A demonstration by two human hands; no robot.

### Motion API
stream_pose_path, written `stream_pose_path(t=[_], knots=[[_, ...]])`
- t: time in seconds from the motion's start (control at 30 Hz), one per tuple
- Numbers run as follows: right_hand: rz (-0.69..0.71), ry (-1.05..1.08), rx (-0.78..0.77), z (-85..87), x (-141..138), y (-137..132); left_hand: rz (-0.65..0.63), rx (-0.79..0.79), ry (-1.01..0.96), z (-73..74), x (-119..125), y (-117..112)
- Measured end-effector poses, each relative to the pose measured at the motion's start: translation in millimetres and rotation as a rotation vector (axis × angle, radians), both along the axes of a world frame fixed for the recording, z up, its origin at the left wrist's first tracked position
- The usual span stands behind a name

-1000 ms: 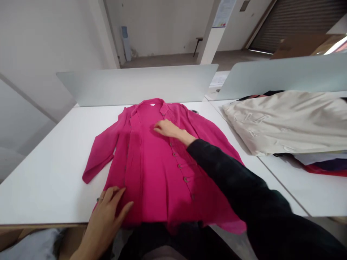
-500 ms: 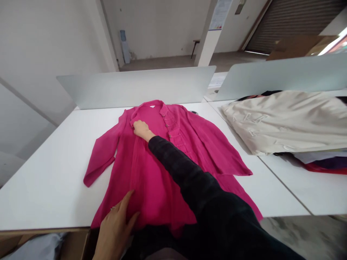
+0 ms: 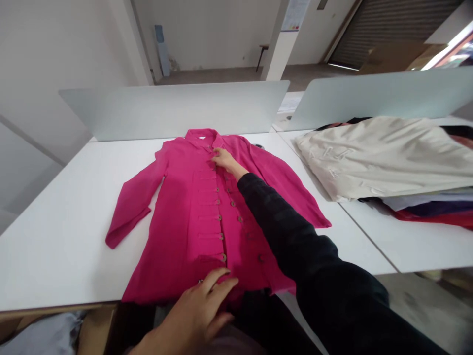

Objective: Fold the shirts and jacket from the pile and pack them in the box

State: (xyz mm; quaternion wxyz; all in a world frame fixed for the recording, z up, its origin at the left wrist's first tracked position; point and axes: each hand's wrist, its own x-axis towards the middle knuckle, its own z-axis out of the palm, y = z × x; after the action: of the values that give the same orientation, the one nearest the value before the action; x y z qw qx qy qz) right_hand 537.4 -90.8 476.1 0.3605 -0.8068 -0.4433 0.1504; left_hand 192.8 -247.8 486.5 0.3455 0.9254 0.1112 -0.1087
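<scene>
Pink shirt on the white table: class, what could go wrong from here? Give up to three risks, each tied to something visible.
1. The right hand is near the collar and the left hand near the hem, so uneven pulls might skew the front of the pink shirt.
2. The hem reaches the near edge of the white table, so the cloth could slip downward.
3. One sleeve lies bent, so it might crease if pressed.

I'm seeing a shirt (image 3: pixel 173 212) lying on the desk (image 3: pixel 74 207). Right of the shirt, a clothes pile (image 3: pixel 399 160) is sitting; behind it, a partition (image 3: pixel 177 111) is standing; before it, leftward, cloth (image 3: pixel 44 333) is lying in a box (image 3: pixel 96 325).
</scene>
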Motion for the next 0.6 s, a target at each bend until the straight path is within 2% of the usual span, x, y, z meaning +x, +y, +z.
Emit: stream_pose_path(t=[0.1,0.17,0.33,0.43,0.5,0.6], knots=[[0.156,-0.102,-0.055,7.7,-4,-16,0.033,0.070,-0.056,-7.3,-12,13],[0.298,-0.189,-0.118,11.5,-9,-31,0.097,0.167,-0.149,-12.5,-21,30],[0.566,-0.320,-0.171,13.1,-33,-82,0.337,0.566,-0.226,-25.5,-36,83],[0.733,-0.397,-0.214,10.3,-51,-119,0.366,0.715,-0.186,-34.3,-44,97],[0.779,-0.425,-0.216,8.3,-61,-147,0.336,0.760,-0.157,-37.8,-50,98],[0.748,-0.403,-0.170,7.6,-75,-193,0.314,0.801,-0.106,-33.9,-55,97]])
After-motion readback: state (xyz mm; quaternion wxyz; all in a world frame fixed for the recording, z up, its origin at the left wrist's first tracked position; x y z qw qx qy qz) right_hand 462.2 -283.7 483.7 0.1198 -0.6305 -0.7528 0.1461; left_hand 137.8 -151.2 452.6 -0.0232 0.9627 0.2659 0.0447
